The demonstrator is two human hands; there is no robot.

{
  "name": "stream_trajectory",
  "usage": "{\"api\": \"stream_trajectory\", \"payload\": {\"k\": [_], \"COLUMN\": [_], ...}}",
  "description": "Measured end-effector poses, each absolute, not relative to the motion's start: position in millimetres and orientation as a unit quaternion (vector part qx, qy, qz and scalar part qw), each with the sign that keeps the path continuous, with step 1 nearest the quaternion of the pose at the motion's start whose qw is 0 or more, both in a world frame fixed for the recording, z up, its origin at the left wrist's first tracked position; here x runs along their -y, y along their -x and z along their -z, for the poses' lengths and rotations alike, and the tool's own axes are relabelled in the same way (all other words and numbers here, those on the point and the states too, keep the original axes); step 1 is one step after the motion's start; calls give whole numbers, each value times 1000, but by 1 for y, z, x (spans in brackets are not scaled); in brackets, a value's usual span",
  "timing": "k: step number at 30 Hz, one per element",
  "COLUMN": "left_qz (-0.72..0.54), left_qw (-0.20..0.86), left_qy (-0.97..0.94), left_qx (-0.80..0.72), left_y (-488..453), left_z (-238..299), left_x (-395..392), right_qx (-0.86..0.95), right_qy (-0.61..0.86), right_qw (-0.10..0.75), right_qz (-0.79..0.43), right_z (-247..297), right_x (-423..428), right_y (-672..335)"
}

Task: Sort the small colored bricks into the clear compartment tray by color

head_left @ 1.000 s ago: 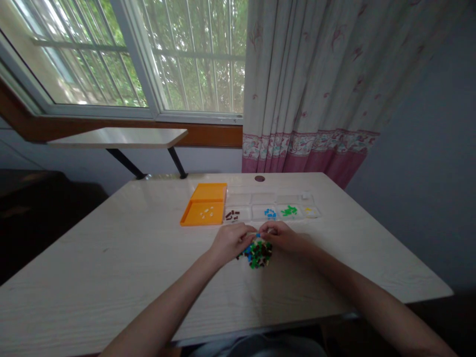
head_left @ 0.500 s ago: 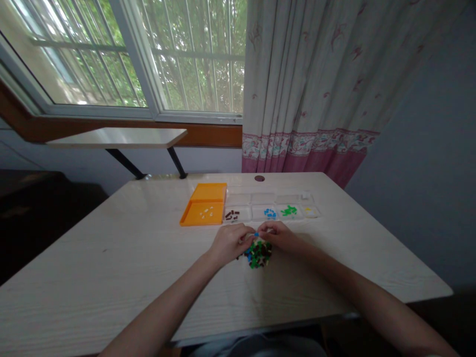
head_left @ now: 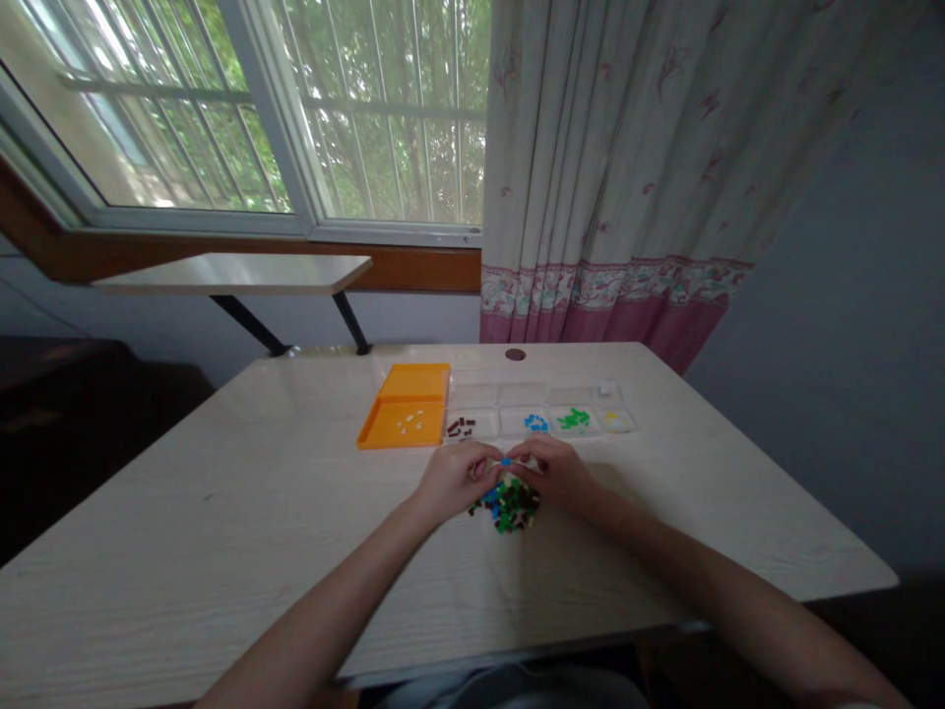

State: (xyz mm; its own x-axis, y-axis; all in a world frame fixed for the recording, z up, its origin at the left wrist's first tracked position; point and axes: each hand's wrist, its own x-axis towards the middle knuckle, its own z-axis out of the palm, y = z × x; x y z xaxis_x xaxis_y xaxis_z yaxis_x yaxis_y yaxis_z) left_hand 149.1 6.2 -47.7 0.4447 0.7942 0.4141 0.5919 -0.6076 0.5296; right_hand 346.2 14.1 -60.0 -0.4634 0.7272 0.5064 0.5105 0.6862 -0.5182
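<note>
Between the fingertips of both hands is a small blue brick [head_left: 506, 461], held just above a loose pile of small bricks [head_left: 513, 507] in green, brown, blue and pale colours. My left hand [head_left: 458, 478] pinches the blue brick from the left, thumb and fingers closed. From the right, my right hand [head_left: 553, 473] closes its thumb and fingers at the same brick. Whether two blue bricks are joined there is too small to tell. The pile lies on the table right below and in front of my hands.
Behind my hands, an open orange case [head_left: 406, 399] holds several white pieces. Beside it, a clear compartment tray [head_left: 524, 396] has brown bricks [head_left: 462, 426], blue bricks [head_left: 536, 423], green bricks [head_left: 574, 418] and a few yellow pieces [head_left: 611, 418] sorted apart. A raised shelf [head_left: 243, 273] stands at the back left.
My right hand has drawn in around the blue brick, its thumb now lower and nearer the left fingertips. The brick has shifted slightly left and up; the pile looks unchanged.
</note>
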Motion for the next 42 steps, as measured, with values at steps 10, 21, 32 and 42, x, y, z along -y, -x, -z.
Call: {"api": "stream_trajectory", "payload": {"k": [10,21,32,42], "left_qz": [-241,-188,-178,-143], "left_qw": [216,225,189,182], "left_qy": [-834,-843,-867,-901], "left_qx": [-447,-451,-425,-367], "left_y": [-138,-137,-137,-134], "left_z": [47,48,49,45], "left_x": [-19,-21,-17,-15], "right_qx": [828,808,803,788], "right_qy": [369,362,358,374], "right_qw": [415,463,476,488], "right_qz": [-76,-46,-23,11], "right_z": [55,52,44,41], "right_x": [-21,-27,-25,-29], "right_y": [-354,-364,-366,-371]}}
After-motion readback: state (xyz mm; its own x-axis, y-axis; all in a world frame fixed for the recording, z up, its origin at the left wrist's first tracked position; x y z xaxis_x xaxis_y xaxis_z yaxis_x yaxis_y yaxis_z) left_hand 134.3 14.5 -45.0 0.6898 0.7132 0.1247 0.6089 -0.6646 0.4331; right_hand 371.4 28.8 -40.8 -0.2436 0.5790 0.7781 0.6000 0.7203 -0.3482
